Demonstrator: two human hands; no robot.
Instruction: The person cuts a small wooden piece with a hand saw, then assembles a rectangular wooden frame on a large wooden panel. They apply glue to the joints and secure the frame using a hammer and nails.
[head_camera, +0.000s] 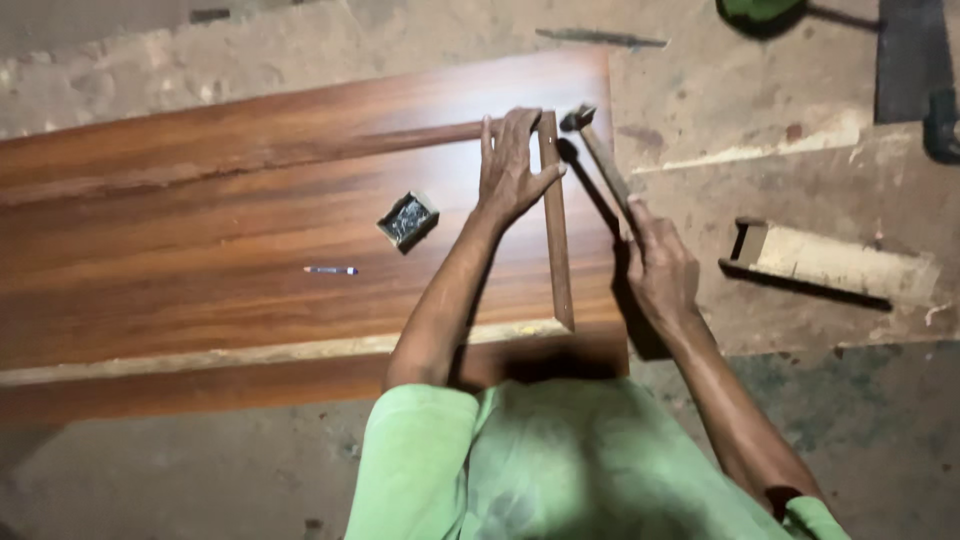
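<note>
Rough grey concrete floor (800, 120) carries a broad reddish-brown wooden panel (200, 250), which fills the left and middle of the view and ends in a straight edge just right of the hands. Nearest the camera, a green shirt (560, 470) hides the panel's near edge in the middle; both forearms reach out from it.

Fingers of the right hand (660, 270) are wrapped around the wooden handle of a hammer (600, 160), over the panel's right edge. The handle runs up and to the left from these fingers, and the dark head sits just beside the far end of a thin wooden strip (555, 220); whether it touches is hard to tell.

Fingers of the left hand (512, 165) are spread flat on the panel, thumb pressed against the strip's left side near its far end. The strip lies with its long axis running from the person outward, close to the panel's right edge. Another long batten (300, 155) runs leftward from under these fingers.

Left of the fingers, with open panel around them, lie a small open box of dark nails (408, 220) and a pen (330, 270). Right of the fingers, on the floor, rests a pale wood offcut (820, 262). Farther off, dark objects at the top right are cut off by the frame.
</note>
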